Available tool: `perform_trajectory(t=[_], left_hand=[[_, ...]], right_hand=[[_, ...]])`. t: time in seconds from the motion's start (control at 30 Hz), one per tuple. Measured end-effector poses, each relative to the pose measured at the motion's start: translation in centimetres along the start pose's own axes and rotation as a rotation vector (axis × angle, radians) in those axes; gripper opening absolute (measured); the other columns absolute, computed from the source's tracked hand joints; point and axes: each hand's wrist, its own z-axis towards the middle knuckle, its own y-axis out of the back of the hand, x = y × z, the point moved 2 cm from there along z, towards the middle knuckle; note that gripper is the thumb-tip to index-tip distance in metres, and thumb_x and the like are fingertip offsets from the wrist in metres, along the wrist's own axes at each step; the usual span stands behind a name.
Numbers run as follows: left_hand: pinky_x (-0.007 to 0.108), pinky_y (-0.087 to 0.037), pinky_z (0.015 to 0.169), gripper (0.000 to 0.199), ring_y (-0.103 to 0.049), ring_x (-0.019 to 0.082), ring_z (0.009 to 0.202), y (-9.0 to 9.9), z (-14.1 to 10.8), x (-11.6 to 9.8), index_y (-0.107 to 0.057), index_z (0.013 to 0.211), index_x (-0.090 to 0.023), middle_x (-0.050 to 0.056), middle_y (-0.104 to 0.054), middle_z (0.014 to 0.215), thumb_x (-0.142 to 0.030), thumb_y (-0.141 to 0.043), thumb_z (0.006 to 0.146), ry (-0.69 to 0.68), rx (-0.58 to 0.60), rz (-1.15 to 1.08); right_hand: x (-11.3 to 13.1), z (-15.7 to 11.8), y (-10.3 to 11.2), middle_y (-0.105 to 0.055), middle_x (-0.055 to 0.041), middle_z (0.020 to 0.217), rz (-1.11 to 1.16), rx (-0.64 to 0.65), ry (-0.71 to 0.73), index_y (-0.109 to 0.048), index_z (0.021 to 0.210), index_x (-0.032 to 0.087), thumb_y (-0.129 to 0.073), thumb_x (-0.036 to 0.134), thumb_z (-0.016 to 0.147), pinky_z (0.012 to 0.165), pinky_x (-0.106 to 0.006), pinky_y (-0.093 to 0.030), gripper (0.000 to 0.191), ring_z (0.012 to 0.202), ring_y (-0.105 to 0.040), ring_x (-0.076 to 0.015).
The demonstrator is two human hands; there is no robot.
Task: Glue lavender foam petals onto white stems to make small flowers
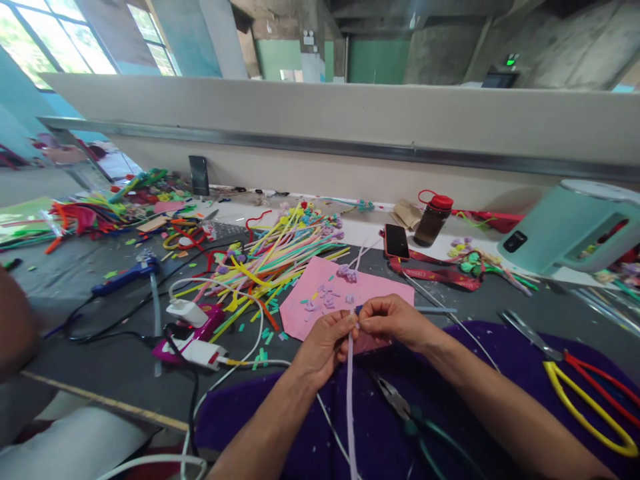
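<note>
My left hand (327, 343) is closed, its thumb and fingers pinching a pale lilac pipe cleaner (351, 407) that hangs down toward me. Against it, the fingertips of my right hand (393, 320) are pinched together at the top of the strip. A small dark blue bit shows there, but what the right fingers hold is hidden. Both hands are over the near edge of a pink sheet (300, 313), where small lilac cut pieces (325, 300) and a lilac fuzzy cluster (347, 273) lie. A translucent stick (437, 309) sticks out behind my right hand.
Pliers (395, 398) and large scissors (555, 360) lie on purple cloth near me. Left are a blue glue gun (125, 277), a magenta power strip (213, 323) with cables, and bundled colourful pipe cleaners (280, 260). Behind stand a phone (397, 241), bottle (433, 220) and mint kettle (555, 227).
</note>
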Motion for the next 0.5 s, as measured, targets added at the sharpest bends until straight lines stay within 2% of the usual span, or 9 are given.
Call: perform_trajectory(t=[0.1,0.23,0.37,0.43,0.5], left_hand=[[0.012,-0.02,0.032,0.022,-0.032,-0.001,0.034,0.1,0.2,-0.1,-0.057,0.065,-0.011,-0.003,-0.054,0.052,-0.029,-0.069,0.065,-0.005,-0.024,-0.037],[0.011,-0.021,0.031,0.023,-0.033,0.0,0.033,-0.1,0.2,-0.3,-0.056,0.062,-0.011,-0.004,-0.051,0.049,-0.03,-0.069,0.067,-0.014,-0.013,-0.009],[0.009,-0.02,0.03,0.024,-0.031,-0.001,0.033,-0.1,0.2,-0.4,-0.054,0.063,-0.012,-0.005,-0.05,0.05,-0.031,-0.067,0.069,0.005,-0.013,-0.055],[0.009,-0.019,0.03,0.025,-0.032,-0.001,0.033,-0.1,0.2,-0.5,-0.053,0.063,-0.012,-0.005,-0.049,0.05,-0.032,-0.067,0.069,0.009,0.004,-0.067],[0.009,-0.02,0.029,0.025,-0.033,-0.001,0.033,-0.1,0.1,-0.6,-0.053,0.064,-0.012,-0.005,-0.05,0.05,-0.032,-0.066,0.07,-0.002,0.022,-0.047]], right_hand=[[0.4,-0.1,-0.6,-0.053,0.0046,0.05,-0.097,-0.073,0.037,-0.058,0.065,0.013,-0.064,0.03,0.069,0.039,-0.015,-0.032,0.018,0.04,-0.044,-0.0048],[1.3,-0.5,-0.6,-0.052,0.0041,0.05,-0.201,-0.107,0.069,-0.059,0.067,0.013,-0.062,0.032,0.07,0.04,-0.016,-0.033,0.019,0.041,-0.046,-0.0058],[2.7,-2.0,1.6,-0.058,0.0019,0.059,-0.328,-0.174,0.082,-0.06,0.079,0.015,-0.055,0.036,0.076,0.042,-0.017,-0.036,0.022,0.048,-0.052,-0.0089],[2.9,-3.3,3.2,-0.058,0.0013,0.057,-0.523,-0.26,0.061,-0.06,0.073,0.015,-0.05,0.037,0.079,0.044,-0.018,-0.034,0.024,0.049,-0.053,-0.0101],[2.4,-4.6,4.5,-0.058,0.0007,0.056,-0.81,-0.305,0.012,-0.062,0.067,0.016,-0.049,0.035,0.079,0.048,-0.02,-0.034,0.026,0.051,-0.052,-0.011]])
